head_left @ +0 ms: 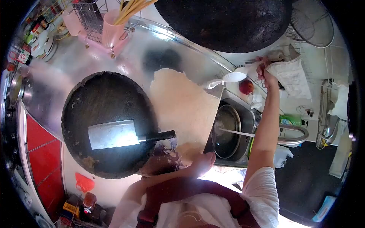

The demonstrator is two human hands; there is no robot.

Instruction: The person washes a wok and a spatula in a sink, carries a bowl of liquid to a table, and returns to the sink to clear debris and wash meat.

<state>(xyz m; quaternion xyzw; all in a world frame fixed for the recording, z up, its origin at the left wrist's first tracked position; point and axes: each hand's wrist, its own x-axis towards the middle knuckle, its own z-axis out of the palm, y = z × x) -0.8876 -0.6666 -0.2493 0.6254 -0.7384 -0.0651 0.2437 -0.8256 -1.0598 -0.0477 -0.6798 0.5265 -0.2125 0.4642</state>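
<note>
My left hand [202,162] grips the near corner of a pale wooden cutting board [178,106], which lies on the steel counter with its edge over the sink. My right hand [265,73] is stretched far out, its fingers closed on the edge of a white cloth [291,78] hanging by the wall. A red round fruit [246,86] and a white ladle [232,77] sit just left of that hand. On a round dark chopping block [102,110] to the left of the board rests a cleaver [114,134].
The sink [249,117] holds a dark round pan [227,131] with a utensil across it. A large black wok [228,22] hangs at the top. A pink chopstick holder [112,32] and a wire rack stand at the back left, with a curved faucet [298,133] to the right.
</note>
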